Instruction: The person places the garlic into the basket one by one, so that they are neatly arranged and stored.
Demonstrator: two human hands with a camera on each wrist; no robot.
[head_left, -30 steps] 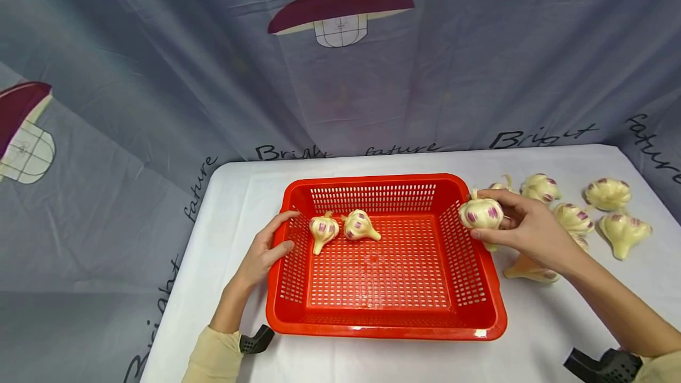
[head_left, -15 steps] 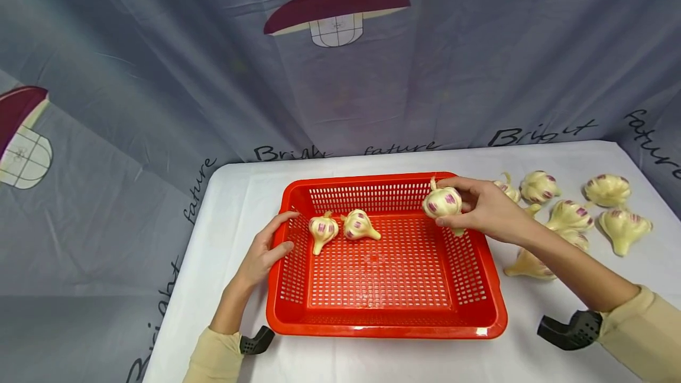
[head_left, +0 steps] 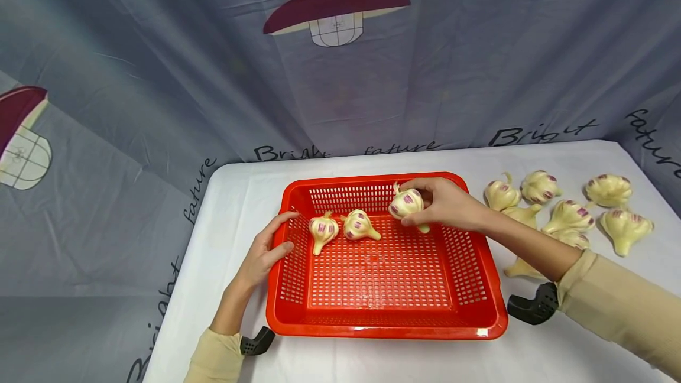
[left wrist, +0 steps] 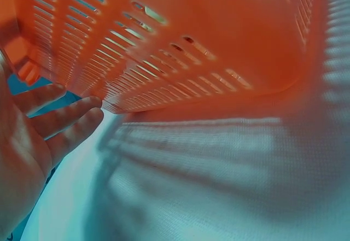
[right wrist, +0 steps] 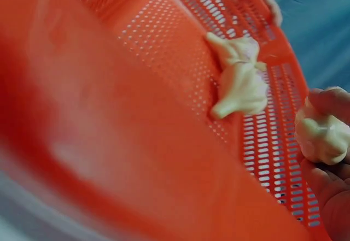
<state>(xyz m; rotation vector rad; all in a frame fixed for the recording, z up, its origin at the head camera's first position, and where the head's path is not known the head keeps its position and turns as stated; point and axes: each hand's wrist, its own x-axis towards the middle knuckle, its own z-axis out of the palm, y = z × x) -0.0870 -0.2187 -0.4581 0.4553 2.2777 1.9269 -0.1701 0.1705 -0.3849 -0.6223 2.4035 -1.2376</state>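
Observation:
A red plastic basket (head_left: 372, 332) with slotted walls stands on the table. My left hand (head_left: 259, 257) rests on its left rim, the index finger and thumb over the edge. The left wrist view shows the other fingers (left wrist: 71, 118) fairly straight outside the wall. With thumb and fingers my right hand (head_left: 444, 203) holds a garlic bulb (head_left: 406, 203) over the basket's back right part, stem upward. Two garlic bulbs lie inside near the left wall, one garlic bulb (head_left: 323, 230) beside another garlic bulb (head_left: 359, 226). The right wrist view shows the held garlic bulb (right wrist: 322, 137) between the fingertips.
Several loose garlic bulbs (head_left: 569, 216) lie on the white-covered table (head_left: 425, 362) right of the basket, some partly behind my right forearm. A printed grey curtain (head_left: 452, 75) hangs along the back and left sides.
My right hand has carried the garlic bulb leftward from the basket's right rim to above its inside. The left hand, the basket and the two bulbs in it stay put.

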